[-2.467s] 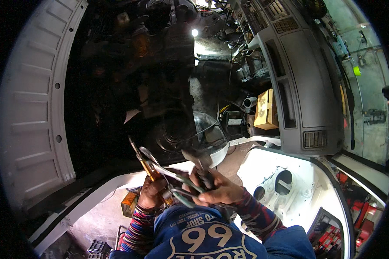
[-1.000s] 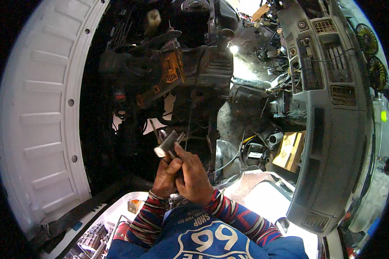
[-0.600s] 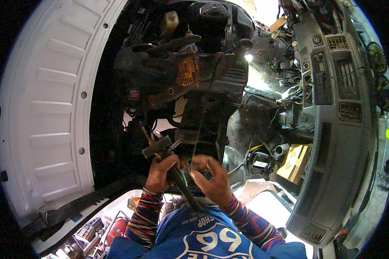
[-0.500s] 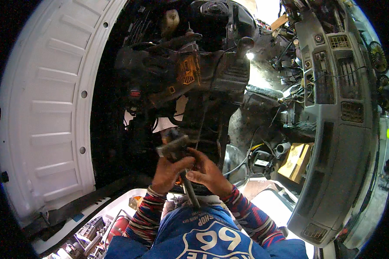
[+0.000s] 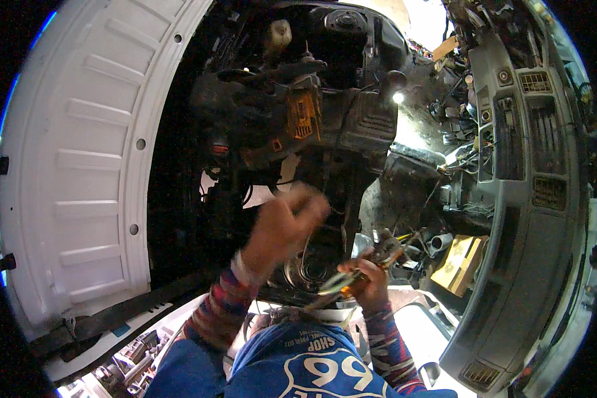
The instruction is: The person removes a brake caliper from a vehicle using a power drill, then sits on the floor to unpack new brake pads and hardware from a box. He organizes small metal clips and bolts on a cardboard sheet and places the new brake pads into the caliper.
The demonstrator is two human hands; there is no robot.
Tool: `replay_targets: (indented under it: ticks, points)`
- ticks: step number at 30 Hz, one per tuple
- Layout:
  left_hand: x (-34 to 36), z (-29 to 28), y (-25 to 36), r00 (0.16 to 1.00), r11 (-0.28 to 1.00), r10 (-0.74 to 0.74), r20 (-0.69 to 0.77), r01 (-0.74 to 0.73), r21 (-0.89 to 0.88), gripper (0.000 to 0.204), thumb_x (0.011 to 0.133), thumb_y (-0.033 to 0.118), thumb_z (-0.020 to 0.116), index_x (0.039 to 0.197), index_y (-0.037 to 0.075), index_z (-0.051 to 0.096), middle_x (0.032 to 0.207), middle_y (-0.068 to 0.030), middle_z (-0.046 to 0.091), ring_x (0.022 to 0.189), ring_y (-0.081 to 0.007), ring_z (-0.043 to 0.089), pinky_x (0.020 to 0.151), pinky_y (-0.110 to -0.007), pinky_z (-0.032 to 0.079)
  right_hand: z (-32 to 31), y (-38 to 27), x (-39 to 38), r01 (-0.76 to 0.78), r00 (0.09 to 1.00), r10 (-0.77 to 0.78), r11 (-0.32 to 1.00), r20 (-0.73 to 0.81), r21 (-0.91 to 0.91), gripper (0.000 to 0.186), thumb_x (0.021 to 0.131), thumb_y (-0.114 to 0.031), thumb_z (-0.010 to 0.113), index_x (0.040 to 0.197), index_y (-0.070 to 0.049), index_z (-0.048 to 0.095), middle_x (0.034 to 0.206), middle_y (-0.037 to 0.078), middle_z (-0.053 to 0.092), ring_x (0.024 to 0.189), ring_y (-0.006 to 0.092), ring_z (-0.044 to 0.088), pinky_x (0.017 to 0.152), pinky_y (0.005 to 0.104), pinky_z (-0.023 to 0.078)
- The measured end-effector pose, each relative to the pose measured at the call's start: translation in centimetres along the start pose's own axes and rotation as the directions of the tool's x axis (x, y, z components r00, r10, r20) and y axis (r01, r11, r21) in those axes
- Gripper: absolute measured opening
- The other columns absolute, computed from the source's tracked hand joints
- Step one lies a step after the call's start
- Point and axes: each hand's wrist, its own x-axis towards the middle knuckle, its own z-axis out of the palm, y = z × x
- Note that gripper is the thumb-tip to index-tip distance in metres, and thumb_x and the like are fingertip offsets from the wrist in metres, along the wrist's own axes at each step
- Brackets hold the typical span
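Head view lets us look down into a vehicle's dark, bare interior. We see the right hand (image 5: 371, 282) with its grip closed around a bundle of hand tools (image 5: 386, 253), which sits low, right of the middle, in front of the blue shirt (image 5: 325, 358); pale handles trail from it toward the left. The left hand (image 5: 288, 222) is raised apart from the bundle, over the dark interior, and is so blurred that we cannot tell whether its grip is apart or together.

As for containers, we find a tan cardboard box (image 5: 459, 265) beyond the right hand, beside the grey dashboard (image 5: 534, 245). Its visible faces look closed, so we cannot see what it holds. A grey tube (image 5: 440, 244) is just beside it. Near the top, a whitish container (image 5: 280, 36), probably plastic, shows us nothing of its contents. A white ribbed panel (image 5: 89, 179) spans the left.
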Motion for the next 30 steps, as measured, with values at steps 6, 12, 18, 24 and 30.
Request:
replay_targets:
  ticks: [6,12,18,24,30]
  points:
    - [21.1,-1.4,-6.6,0.919,0.942,-0.062,-0.389,0.183,0.282,0.078,0.078,0.055,0.083,0.125,-0.004,0.062,0.123,-0.0222,0.069,0.107,-0.0347,0.069,0.093,-0.043,0.056,-6.8,-3.5,-4.4,-0.153,0.970,0.214,0.903,-0.111,0.402,0.029,0.092,-0.012,0.071,0.117,-0.006,0.057,0.086,0.007,0.064,0.079,0.0207,0.063,0.086,0.0438,0.053]
    - [26.5,4.1,-10.5,0.753,0.770,-0.082,-0.653,0.464,0.438,0.110,0.063,0.066,0.088,0.138,-0.005,0.050,0.140,-0.0262,0.058,0.128,-0.0431,0.059,0.106,-0.050,0.051,-9.1,-6.6,-12.8,-0.473,0.774,0.546,0.835,-0.321,0.281,0.022,0.079,-0.008,0.074,0.094,-0.005,0.057,0.075,0.010,0.064,0.066,0.0213,0.064,0.064,0.0360,0.054]
    - [21.4,1.0,-9.1,0.857,0.877,-0.241,-0.456,0.394,0.276,0.096,0.064,0.054,0.088,0.131,-0.005,0.053,0.129,-0.0259,0.064,0.121,-0.0409,0.063,0.103,-0.048,0.052,-8.8,-4.1,-18.3,-0.492,0.761,0.532,0.847,-0.372,0.202,0.031,0.076,-0.007,0.076,0.098,-0.003,0.055,0.073,0.010,0.062,0.066,0.0233,0.066,0.067,0.0398,0.058]
    - [4.6,1.4,-8.2,0.932,0.959,-0.166,-0.322,0.228,0.167,0.092,0.061,0.047,0.092,0.127,-0.004,0.055,0.119,-0.0227,0.067,0.112,-0.0389,0.067,0.100,-0.046,0.052,-7.7,-5.5,-19.2,-0.573,0.734,0.578,0.809,-0.356,0.133,0.029,0.075,-0.005,0.079,0.097,-0.006,0.060,0.077,0.005,0.063,0.066,0.0189,0.065,0.062,0.0338,0.055]
    - [-13.9,-0.8,-6.7,0.964,0.993,-0.115,-0.240,0.119,0.003,0.103,0.060,0.042,0.093,0.142,-0.004,0.050,0.125,-0.0253,0.067,0.116,-0.0370,0.067,0.103,-0.043,0.051,-6.7,-4.7,-21.1,-0.441,0.870,0.440,0.896,-0.223,0.052,0.047,0.077,-0.006,0.085,0.115,-0.008,0.057,0.093,0.006,0.064,0.077,0.0174,0.065,0.072,0.0344,0.059]
